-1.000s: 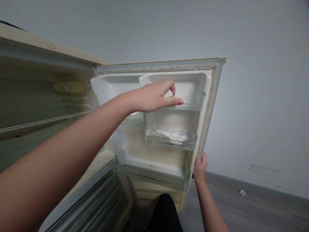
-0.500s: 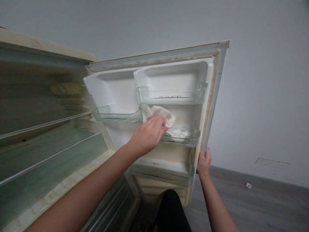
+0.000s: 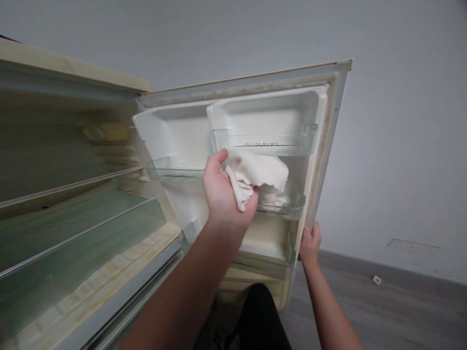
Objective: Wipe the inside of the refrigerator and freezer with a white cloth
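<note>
A crumpled white paper towel point(image 3: 260, 170) lies across the turned-up palm of my left hand point(image 3: 226, 194), its fingers curled beneath it and the thumb pointing left. This hand is in front of the middle bin point(image 3: 288, 210) of the open fridge door point(image 3: 333, 116). Behind the towel, whitish material point(image 3: 273, 200) sits in that bin; its kind is unclear. My right hand point(image 3: 310, 242) is wrapped round the outer edge of the door, low down, with some fingers hidden behind it.
Left of the door is the fridge interior with glass shelves point(image 3: 73, 228) and a yellowed lamp cover point(image 3: 105, 131). An upper bin point(image 3: 262, 143) reads "utility pocket". My knee point(image 3: 260, 311) is close below the door. A small white object point(image 3: 376, 280) lies on the grey floor.
My left hand has turned from palm down to palm up, bringing the paper towel up and slightly right, away from the bin. The right hand keeps its hold on the door edge.
</note>
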